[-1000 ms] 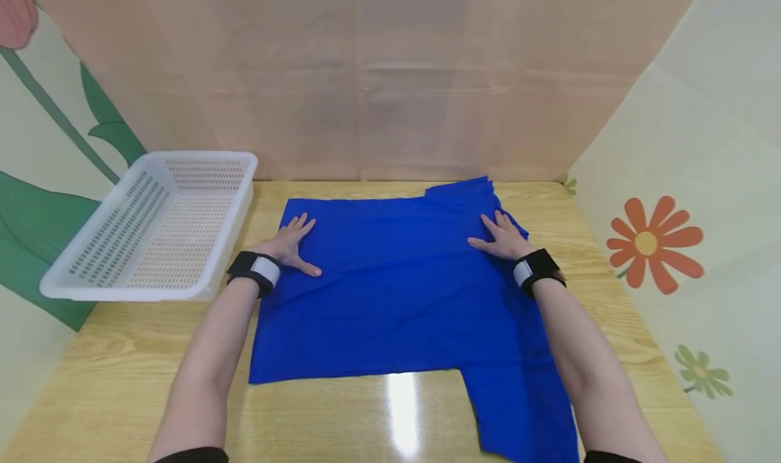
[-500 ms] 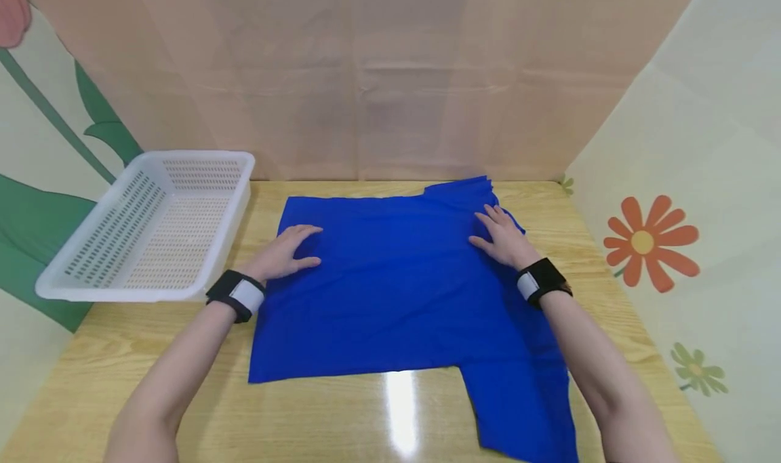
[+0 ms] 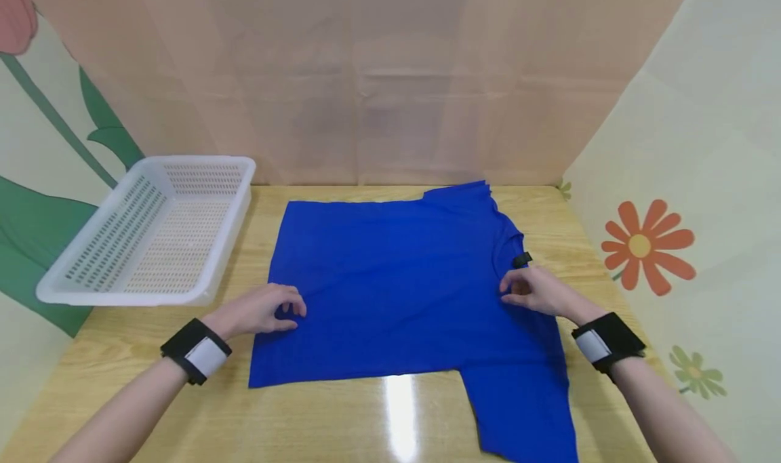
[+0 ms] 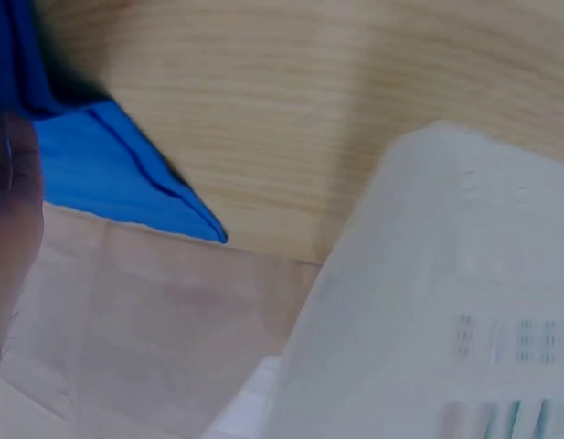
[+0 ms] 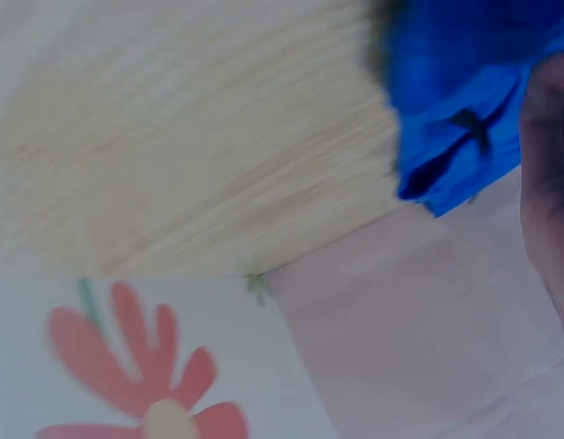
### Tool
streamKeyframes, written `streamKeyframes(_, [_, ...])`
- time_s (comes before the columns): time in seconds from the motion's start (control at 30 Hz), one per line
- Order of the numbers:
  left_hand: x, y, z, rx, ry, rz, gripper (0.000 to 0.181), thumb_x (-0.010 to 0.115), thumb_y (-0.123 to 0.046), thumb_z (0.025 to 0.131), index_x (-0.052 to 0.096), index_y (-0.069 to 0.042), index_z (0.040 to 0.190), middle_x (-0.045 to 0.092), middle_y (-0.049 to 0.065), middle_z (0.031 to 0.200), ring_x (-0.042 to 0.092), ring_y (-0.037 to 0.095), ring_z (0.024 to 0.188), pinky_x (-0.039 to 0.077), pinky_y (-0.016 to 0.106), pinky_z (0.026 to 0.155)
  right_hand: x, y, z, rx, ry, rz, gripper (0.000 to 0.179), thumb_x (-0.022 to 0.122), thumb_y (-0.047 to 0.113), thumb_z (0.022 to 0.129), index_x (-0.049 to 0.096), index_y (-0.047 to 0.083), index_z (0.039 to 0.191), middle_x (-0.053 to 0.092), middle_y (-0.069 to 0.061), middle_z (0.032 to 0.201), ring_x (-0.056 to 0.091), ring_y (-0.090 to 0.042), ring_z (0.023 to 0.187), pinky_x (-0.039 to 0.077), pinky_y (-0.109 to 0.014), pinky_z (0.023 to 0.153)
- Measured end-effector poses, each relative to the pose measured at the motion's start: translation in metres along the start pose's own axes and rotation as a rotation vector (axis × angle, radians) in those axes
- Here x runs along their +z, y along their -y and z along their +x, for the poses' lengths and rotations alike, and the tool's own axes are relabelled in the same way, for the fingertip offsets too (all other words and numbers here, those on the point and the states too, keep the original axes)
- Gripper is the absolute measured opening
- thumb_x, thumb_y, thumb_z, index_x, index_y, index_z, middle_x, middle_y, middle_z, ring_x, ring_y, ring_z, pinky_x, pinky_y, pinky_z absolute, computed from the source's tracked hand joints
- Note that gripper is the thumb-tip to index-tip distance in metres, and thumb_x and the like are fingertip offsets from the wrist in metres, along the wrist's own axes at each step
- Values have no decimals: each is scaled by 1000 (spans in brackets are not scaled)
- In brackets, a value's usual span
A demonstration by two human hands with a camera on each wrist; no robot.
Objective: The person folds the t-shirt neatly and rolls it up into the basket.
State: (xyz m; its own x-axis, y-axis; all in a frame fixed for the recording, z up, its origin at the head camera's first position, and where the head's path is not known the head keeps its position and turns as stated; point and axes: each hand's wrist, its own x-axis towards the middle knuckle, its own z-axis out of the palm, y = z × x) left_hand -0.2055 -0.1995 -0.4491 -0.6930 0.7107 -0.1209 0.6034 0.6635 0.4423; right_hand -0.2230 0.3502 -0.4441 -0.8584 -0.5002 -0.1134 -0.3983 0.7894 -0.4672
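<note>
A blue T-shirt [image 3: 390, 280] lies spread sideways on the wooden table, its collar [image 3: 503, 243] to the right and one sleeve [image 3: 518, 409] reaching toward the near edge. A small dark tag [image 3: 522, 259] shows at the collar. Over the shirt's left hem is my left hand [image 3: 262, 310], fingers loosely bent, thumb apart from them. My right hand [image 3: 539, 292] is just below the collar, fingers bent toward the thumb, with no cloth visibly gathered between them. Only the edges of the hands show in the wrist views, and contact with the cloth is hard to judge.
A white perforated plastic basket [image 3: 210, 273] stands at the left back of the table [image 3: 329, 422]. Beyond the table hangs a pinkish-beige sheet [image 3: 390, 110]. A flower-patterned wall [image 3: 702, 165] borders the right side.
My spread hands have lifted off the shirt and come nearer, the left along the hem, the right outward to below the collar. Their fingers have bent, uncovering the collar and tag.
</note>
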Motion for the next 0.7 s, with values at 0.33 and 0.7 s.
streamKeyframes(0.33, [12, -13, -28, 24, 35, 172, 52, 82, -63, 72, 71, -25, 106, 65, -10, 106, 57, 14, 99, 50, 42, 91, -6, -8, -50, -39, 235, 194, 17, 68, -4, 86, 70, 9, 98, 68, -1, 87, 57, -7, 74, 49, -23, 64])
streamKeyframes(0.7, [19, -29, -49, 147, -24, 205, 36, 87, -40, 71, 71, -22, 99, 61, -13, 90, 53, 5, 84, 49, 28, 74, 7, -9, -88, -11, 193, 99, 35, 68, -14, 74, 68, 17, 91, 61, 5, 90, 49, -5, 80, 44, -24, 66])
